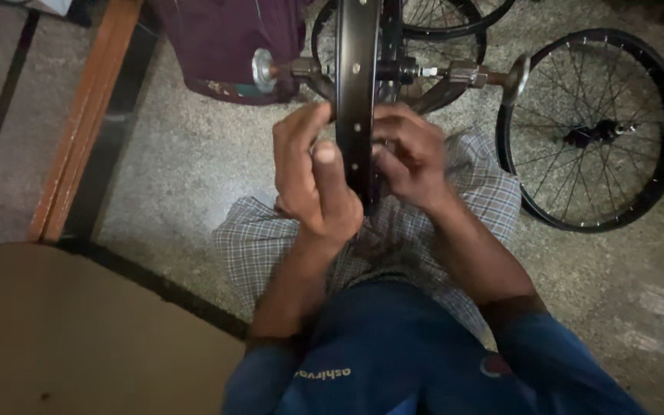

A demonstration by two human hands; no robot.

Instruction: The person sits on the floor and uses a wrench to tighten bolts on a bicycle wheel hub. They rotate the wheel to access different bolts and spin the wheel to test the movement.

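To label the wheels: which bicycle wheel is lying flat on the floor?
The spoked wheel at the right lies flat; the rim between both hands stands upright on edge.

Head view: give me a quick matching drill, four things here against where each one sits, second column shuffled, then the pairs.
Things:
1. left hand
2. right hand
3. black rim
4. spoked wheel

Places:
A. flat on the floor at the far right
B. edge-on and upright between both hands
C. on the rim's right side, fingers curled at it
D. on the rim's left side, thumb against it

Pairs: 1-D, 2-C, 3-B, 4-A
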